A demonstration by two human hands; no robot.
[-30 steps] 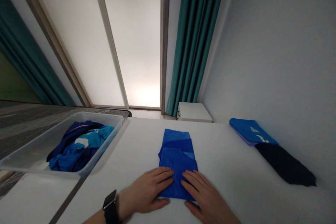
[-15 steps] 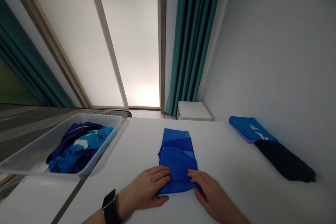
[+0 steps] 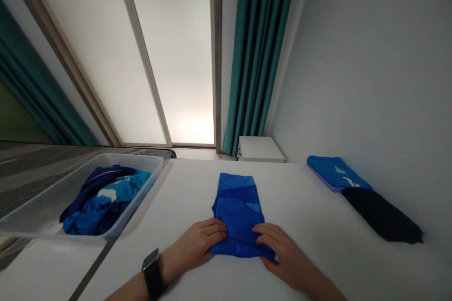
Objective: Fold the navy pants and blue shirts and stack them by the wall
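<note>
A blue garment (image 3: 240, 229), folded into a narrow strip with lighter blue panels, lies lengthwise on the white table (image 3: 169, 197) in front of me. Its near part is doubled over the rest. My left hand (image 3: 206, 240), with a dark watch on the wrist, grips its near left edge, fingers on top and thumb out of sight. At the near right corner, my right hand (image 3: 280, 249) has its fingers on the cloth and its thumb at the edge, pinching it. Whether it is a shirt or shorts I cannot tell.
On the left stands a clear plastic bin (image 3: 155, 164) with crumpled blue and navy clothes (image 3: 106, 202). To the right, by the wall, are a folded blue stack (image 3: 337, 171) with white print and a black garment (image 3: 383, 216). A white cabinet (image 3: 261, 149) sits beyond the table.
My left thumb, earlier spread out on the table, has gone in under or behind the garment's edge. The near right corner is now pinched and slightly raised by my right hand.
</note>
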